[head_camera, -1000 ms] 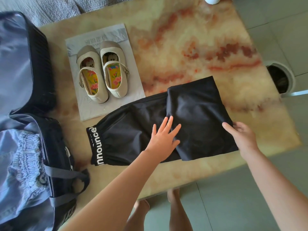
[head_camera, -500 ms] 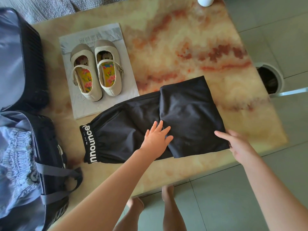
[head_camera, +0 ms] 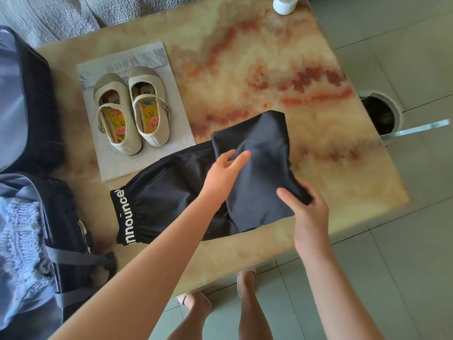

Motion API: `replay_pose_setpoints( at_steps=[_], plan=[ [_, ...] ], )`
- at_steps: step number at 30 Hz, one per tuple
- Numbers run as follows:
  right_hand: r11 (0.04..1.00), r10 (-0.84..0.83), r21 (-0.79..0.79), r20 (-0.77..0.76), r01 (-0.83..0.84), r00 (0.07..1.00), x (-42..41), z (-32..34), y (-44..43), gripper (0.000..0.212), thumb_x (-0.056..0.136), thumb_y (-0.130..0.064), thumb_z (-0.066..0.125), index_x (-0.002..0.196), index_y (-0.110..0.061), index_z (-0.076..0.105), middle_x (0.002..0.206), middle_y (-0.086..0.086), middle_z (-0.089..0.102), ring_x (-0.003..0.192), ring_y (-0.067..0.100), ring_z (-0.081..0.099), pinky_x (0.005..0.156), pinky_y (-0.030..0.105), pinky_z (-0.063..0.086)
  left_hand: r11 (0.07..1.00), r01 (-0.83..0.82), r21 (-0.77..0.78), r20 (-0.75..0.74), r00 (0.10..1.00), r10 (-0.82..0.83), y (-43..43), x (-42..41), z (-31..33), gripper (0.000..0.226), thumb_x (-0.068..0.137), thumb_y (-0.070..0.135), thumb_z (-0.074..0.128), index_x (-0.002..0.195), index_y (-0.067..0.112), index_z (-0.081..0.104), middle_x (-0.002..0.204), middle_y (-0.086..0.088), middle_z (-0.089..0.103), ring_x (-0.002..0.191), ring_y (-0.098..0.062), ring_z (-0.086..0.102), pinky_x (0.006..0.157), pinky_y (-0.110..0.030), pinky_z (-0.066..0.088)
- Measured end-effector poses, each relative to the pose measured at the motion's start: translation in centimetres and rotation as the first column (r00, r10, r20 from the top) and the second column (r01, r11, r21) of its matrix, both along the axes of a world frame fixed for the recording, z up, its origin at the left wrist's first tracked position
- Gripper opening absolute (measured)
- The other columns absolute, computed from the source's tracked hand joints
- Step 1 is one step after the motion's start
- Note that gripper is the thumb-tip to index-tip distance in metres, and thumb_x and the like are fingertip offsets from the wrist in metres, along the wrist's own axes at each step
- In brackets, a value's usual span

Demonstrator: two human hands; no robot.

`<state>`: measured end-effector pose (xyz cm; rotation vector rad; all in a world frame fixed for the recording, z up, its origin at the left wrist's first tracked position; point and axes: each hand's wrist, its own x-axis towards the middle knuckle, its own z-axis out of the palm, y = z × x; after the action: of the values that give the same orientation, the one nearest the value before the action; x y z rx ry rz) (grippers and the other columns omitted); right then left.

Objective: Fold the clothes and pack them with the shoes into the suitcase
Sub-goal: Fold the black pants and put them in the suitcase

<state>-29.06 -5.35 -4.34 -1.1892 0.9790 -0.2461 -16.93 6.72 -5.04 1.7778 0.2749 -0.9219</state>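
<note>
We are folding trousers (head_camera: pixel 259 148) on table (head_camera: pixel 245 57): right grip (head_camera: pixel 310 212) pinching folded end, left grip (head_camera: pixel 224 173) resting flat, fingers loose. Next probably calling for doubling toward waistband (head_camera: pixel 123 217), then suitcase (head_camera: pixel 36 106).

Matt black cloth trousers (head_camera: pixel 245 182); glossy marbled stone table (head_camera: pixel 269 69).

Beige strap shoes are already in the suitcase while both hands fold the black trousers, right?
No: head view shows the beige strap shoes on a grey paper sheet on the marble table. Left hand and right hand fold the black trousers.
</note>
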Motion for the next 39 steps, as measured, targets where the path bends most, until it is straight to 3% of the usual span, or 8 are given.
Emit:
replay_pose_setpoints(
  at_steps=[3, 6, 11, 16, 24, 32, 35, 39],
  plan=[
    [0.998, 0.063, -0.031, 0.089, -0.061, 0.994, 0.4, 0.5, 3.5, 0.028, 0.077, 0.005, 0.072, 0.097, -0.013, 0.071, 0.097, 0.005, 0.072, 0.091, 0.011, 0.067, 0.077, 0.018, 0.05, 1.0, -0.019, 0.013, 0.038, 0.999, 0.018, -1.1, 2.0, 1.8, 0.084, 0.072, 0.064, 0.068, 0.141, 0.028, 0.038, 0.115, 0.01, 0.058, 0.108, -0.013, 0.059, 0.095, -0.041, 0.05],
    [0.977, 0.191, -0.116, 0.115, -0.178, 0.975, 0.3, 0.3, 6.0, 0.027, 0.078, -0.002, 0.073, 0.099, -0.019, 0.073, 0.104, 0.012, 0.067, 0.098, 0.017, 0.065, 0.086, 0.029, 0.051, 0.985, 0.081, 0.154, 0.133, 0.986, -0.102, -2.2, 3.3, 2.6, 0.097, 0.069, 0.062, 0.073, 0.146, 0.023, 0.028, 0.117, 0.005, 0.057, 0.108, -0.017, 0.057, 0.091, -0.037, 0.051],
    [0.962, 0.236, -0.167, 0.12, -0.215, 0.964, 0.0, 0.1, 8.0, 0.025, 0.081, -0.003, 0.072, 0.101, -0.018, 0.072, 0.104, 0.011, 0.063, 0.1, 0.017, 0.063, 0.094, 0.041, 0.051, 0.914, 0.129, 0.385, 0.287, 0.924, -0.251, -1.7, 4.4, 1.9, 0.079, 0.082, 0.027, 0.072, 0.147, 0.021, 0.028, 0.119, -0.006, 0.059, 0.104, -0.022, 0.059, 0.076, -0.031, 0.047],
    [0.952, 0.258, -0.2, 0.12, -0.231, 0.959, -0.5, 0.1, 9.8, 0.026, 0.081, -0.003, 0.072, 0.1, -0.02, 0.07, 0.102, 0.006, 0.063, 0.1, 0.019, 0.062, 0.09, 0.033, 0.051, 0.953, 0.024, 0.301, 0.354, 0.925, -0.135, 2.0, 4.0, 1.6, 0.073, 0.084, 0.018, 0.068, 0.146, 0.025, 0.03, 0.104, 0.003, 0.054, 0.094, -0.014, 0.052, 0.08, -0.026, 0.042],
    [0.867, 0.423, -0.33, 0.094, -0.373, 0.901, -1.3, -0.5, 17.0, 0.017, 0.078, -0.009, 0.074, 0.093, -0.014, 0.068, 0.093, -0.003, 0.061, 0.091, 0.015, 0.06, 0.079, 0.016, 0.044, 0.974, -0.202, 0.105, 0.205, 0.963, 0.177, 11.7, 3.5, 1.8, 0.074, 0.084, 0.019, 0.071, 0.145, 0.032, 0.03, 0.108, 0.001, 0.058, 0.091, -0.012, 0.058, 0.073, -0.026, 0.049],
    [0.698, 0.595, -0.468, -0.041, -0.541, 0.803, -2.0, -4.0, 23.8, 0.023, 0.078, -0.014, 0.073, 0.1, -0.018, 0.069, 0.096, -0.01, 0.06, 0.093, 0.008, 0.057, 0.079, 0.018, 0.049, 0.929, -0.336, 0.153, 0.168, 0.936, 0.31, 20.2, 1.6, -0.4, 0.06, 0.088, 0.016, 0.066, 0.139, 0.032, 0.038, 0.124, -0.005, 0.06, 0.11, -0.023, 0.059, 0.094, -0.044, 0.051],
    [0.634, 0.628, -0.498, -0.114, -0.591, 0.77, -1.9, -5.0, 25.0, 0.023, 0.078, -0.013, 0.073, 0.1, -0.02, 0.071, 0.097, -0.013, 0.06, 0.093, 0.003, 0.053, 0.079, 0.009, 0.045, 0.928, -0.336, 0.163, 0.139, 0.939, 0.315, 21.6, 1.4, -1.7, 0.058, 0.089, 0.015, 0.064, 0.139, 0.031, 0.038, 0.126, -0.007, 0.06, 0.112, -0.026, 0.06, 0.095, -0.046, 0.051],
    [0.581, 0.666, -0.5, -0.16, -0.642, 0.728, -2.0, -5.7, 25.7, 0.023, 0.078, -0.019, 0.073, 0.101, -0.022, 0.072, 0.096, -0.014, 0.059, 0.093, 0.001, 0.051, 0.08, 0.012, 0.044, 0.929, -0.337, 0.154, 0.128, 0.939, 0.319, 22.9, 1.2, -2.6, 0.06, 0.089, 0.014, 0.064, 0.139, 0.032, 0.037, 0.126, -0.008, 0.059, 0.11, -0.026, 0.061, 0.094, -0.046, 0.051]
  ],
)
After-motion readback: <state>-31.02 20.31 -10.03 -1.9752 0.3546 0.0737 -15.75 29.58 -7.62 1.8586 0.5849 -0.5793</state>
